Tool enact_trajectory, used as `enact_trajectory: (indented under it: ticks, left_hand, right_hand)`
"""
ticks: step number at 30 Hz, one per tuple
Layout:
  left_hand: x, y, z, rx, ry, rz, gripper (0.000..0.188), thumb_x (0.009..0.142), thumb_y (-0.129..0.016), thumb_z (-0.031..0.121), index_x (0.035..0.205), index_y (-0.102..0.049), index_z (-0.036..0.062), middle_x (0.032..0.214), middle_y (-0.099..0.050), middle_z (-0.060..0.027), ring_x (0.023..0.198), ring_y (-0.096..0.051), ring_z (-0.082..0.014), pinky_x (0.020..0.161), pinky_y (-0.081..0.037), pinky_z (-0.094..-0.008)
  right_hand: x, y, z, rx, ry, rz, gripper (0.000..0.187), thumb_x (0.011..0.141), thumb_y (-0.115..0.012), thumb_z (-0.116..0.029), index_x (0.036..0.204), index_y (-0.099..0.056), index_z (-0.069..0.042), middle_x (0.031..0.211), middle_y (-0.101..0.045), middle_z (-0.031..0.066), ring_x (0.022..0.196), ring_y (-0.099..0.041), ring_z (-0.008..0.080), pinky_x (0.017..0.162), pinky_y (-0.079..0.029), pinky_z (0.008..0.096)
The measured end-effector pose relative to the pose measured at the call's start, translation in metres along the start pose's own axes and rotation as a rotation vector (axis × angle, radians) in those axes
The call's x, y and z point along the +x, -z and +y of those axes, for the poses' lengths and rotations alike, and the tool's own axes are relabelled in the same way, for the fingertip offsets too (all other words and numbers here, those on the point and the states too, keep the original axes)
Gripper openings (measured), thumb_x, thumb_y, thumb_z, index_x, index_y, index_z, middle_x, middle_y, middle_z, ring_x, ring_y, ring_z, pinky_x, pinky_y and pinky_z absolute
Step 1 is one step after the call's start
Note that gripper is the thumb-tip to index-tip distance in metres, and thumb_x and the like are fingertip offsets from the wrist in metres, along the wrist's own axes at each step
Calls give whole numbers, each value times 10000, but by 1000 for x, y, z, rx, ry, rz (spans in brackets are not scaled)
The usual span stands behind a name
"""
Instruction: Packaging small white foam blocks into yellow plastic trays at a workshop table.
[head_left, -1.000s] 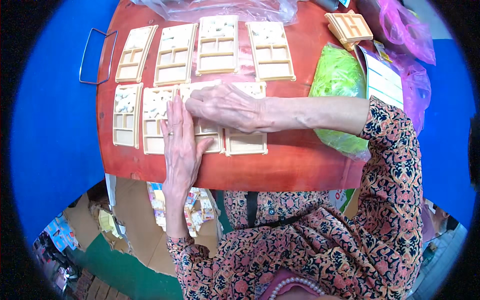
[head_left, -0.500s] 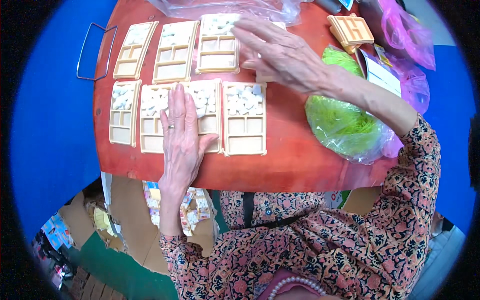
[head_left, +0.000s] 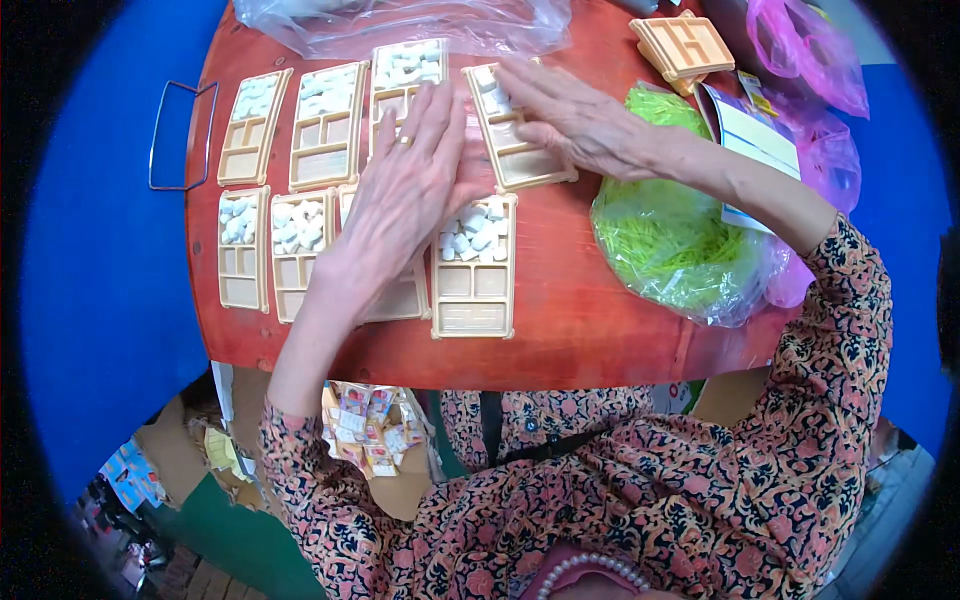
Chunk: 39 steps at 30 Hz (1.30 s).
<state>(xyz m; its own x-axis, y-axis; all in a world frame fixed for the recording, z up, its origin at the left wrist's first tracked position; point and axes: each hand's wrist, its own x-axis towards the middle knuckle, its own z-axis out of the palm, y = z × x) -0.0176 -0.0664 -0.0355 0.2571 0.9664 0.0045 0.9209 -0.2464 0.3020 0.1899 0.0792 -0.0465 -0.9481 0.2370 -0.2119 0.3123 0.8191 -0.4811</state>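
Note:
Small cream compartment trays lie in two rows, each with white lumpy pieces in its largest compartment. My left hand is open, its fingers stretched toward the third tray of the far row. Its wrist covers much of a near-row tray. My right hand lies open, fingers extended, over the rightmost far tray, which sits slanted and partly hidden. A few white pieces show beside its fingertips. Below, the rightmost near tray holds a heap of white pieces.
A clear bag of bright green shreds is at the right, beside a booklet and pink bags. Stacked cream trays stand far right. Clear plastic covers the far edge. A metal handle juts out left.
My left hand has moved from the near row up and right toward the far row. The rightmost far tray now shows more, slanted under my right hand.

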Motion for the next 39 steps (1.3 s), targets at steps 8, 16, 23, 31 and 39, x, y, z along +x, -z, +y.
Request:
enact_trajectory:
  ticks: [8, 16, 23, 31, 39]
  left_hand:
    - [37, -31, 0, 10, -107, -13, 733, 888, -514, 466, 1348, -341, -77, 1445, -317, -239, 1363, -286, -352, 1092, -267, -513]
    - [35, -24, -2, 25, -135, -7, 705, 905, -497, 446, 1364, -341, -65, 1444, -332, -227, 1347, -321, -351, 1089, -263, -521]
    - [39, -32, 4, 90, -169, -8, 759, 903, -448, 505, 1369, -328, -83, 1440, -341, -228, 1342, -332, -348, 1092, -254, -507]
    - [41, -38, -5, 141, -208, 30, 739, 901, -463, 483, 1366, -338, -78, 1424, -362, -236, 1336, -347, -340, 1099, -251, -467]
    - [40, -37, -3, -6, -173, 40, 734, 886, -517, 439, 1333, -358, -121, 1431, -327, -265, 1327, -345, -376, 1095, -266, -468]
  right_hand:
    - [-14, -10, 5, -187, -80, 8, 708, 967, -359, -465, 1491, -93, -68, 1556, -81, 133, 1441, -63, 267, 1145, -139, 496]
    - [-5, -13, -3, -194, -110, 8, 749, 951, -384, -486, 1483, -104, -40, 1551, -101, 143, 1437, -88, 283, 1141, -152, 502]
    - [-7, -22, -2, -238, -74, 61, 766, 943, -399, -492, 1475, -117, -17, 1543, -123, 162, 1434, -110, 290, 1137, -164, 498]
    - [-3, -25, -2, -257, -23, 99, 764, 948, -385, -502, 1439, -173, 45, 1505, -186, 232, 1407, -182, 342, 1124, -193, 476]
    - [-2, -15, -9, -100, -87, 52, 724, 970, -371, -438, 1471, -98, 7, 1522, -139, 226, 1421, -143, 338, 1137, -153, 497]
